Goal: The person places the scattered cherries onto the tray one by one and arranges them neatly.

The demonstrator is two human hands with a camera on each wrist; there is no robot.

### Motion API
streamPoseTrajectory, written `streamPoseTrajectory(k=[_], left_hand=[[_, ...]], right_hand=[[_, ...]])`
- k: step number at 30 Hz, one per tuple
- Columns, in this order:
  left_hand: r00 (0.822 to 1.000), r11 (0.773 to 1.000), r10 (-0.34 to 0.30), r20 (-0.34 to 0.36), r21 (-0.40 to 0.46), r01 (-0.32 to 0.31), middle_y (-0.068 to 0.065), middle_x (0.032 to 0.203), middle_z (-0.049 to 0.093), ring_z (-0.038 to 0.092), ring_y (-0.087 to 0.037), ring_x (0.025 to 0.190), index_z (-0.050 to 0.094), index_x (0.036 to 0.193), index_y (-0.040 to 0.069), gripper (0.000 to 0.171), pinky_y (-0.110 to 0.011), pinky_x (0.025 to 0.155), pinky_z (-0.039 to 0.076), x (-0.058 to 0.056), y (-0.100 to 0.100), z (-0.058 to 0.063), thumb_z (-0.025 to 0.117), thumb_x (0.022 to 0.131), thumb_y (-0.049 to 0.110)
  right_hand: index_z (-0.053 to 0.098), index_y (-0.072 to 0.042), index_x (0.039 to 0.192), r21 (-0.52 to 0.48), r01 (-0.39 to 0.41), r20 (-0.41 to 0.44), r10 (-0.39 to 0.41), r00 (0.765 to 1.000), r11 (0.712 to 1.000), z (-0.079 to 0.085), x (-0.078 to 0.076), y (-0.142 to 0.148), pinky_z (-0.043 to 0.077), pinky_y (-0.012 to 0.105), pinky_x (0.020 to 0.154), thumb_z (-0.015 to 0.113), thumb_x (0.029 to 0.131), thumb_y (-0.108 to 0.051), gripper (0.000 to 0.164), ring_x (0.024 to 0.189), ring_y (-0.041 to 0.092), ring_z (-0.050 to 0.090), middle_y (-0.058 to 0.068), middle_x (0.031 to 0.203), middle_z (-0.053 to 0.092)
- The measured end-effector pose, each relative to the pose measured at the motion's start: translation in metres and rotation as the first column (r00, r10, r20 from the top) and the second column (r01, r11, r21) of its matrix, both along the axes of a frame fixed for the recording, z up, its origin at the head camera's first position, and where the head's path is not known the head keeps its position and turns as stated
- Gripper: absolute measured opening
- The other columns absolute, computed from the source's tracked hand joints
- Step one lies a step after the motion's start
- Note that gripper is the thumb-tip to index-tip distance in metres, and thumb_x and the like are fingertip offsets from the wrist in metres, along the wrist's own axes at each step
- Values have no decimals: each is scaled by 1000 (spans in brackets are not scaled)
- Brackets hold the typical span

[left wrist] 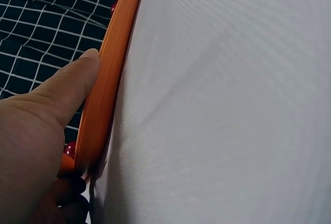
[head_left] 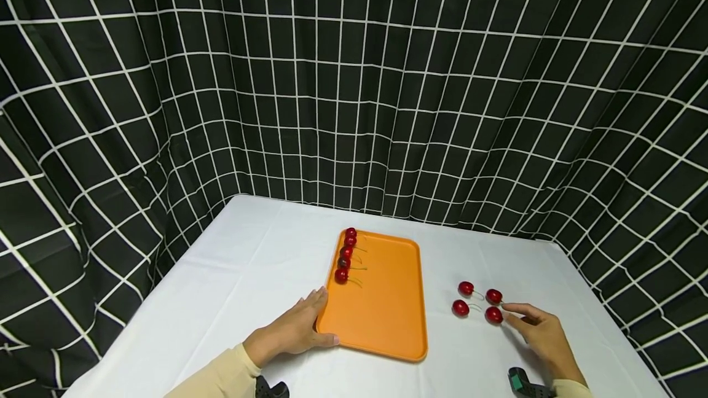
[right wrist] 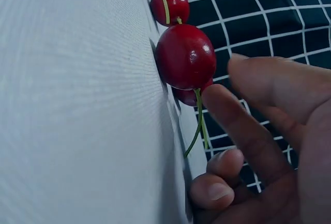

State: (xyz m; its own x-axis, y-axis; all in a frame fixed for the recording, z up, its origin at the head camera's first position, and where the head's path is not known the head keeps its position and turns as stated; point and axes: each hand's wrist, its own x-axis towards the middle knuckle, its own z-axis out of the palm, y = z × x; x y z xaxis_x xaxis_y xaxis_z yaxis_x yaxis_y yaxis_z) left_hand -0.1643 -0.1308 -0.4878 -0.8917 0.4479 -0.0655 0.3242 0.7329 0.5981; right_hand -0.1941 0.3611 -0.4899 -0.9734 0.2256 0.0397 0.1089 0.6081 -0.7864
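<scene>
An orange tray lies on the white table, with several red cherries lined up along its left side, stems toward the right. My left hand rests at the tray's near left corner, fingers along the left edge and thumb by the near edge. To the right of the tray, several loose cherries lie on the cloth in a small group. Beside the nearest right one, a cherry with a green stem, is my right hand. Its thumb and index finger are parted around that cherry's side without gripping it.
A white cloth covers the table. Black curtains with a white grid hang behind the table and on both sides. Dark wrist-worn devices show at the bottom of the head view.
</scene>
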Motion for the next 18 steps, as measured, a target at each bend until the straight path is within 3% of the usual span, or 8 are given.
streamPoseTrajectory(k=[6, 18], left_hand=[[1000, 1000, -1, -4, 0, 1, -20, 156, 16, 15, -35, 143, 24, 149, -8, 105, -51, 113, 14, 0, 0, 0, 67, 80, 60], [1000, 1000, -4, -16, 3, 4, -21, 156, 17, 16, -36, 142, 25, 148, -8, 105, -51, 113, 14, 0, 1, 1, 68, 80, 59]], right_hand=[[73, -3, 108, 100, -48, -16, 50, 999, 994, -6, -2, 1, 46, 23, 66, 73, 87, -23, 29, 87, 17, 57, 14, 108, 68], [75, -1, 98, 143, -12, -80, 24, 996, 990, -12, -4, 1, 45, 23, 61, 73, 84, -9, 16, 77, 15, 56, 7, 88, 70]])
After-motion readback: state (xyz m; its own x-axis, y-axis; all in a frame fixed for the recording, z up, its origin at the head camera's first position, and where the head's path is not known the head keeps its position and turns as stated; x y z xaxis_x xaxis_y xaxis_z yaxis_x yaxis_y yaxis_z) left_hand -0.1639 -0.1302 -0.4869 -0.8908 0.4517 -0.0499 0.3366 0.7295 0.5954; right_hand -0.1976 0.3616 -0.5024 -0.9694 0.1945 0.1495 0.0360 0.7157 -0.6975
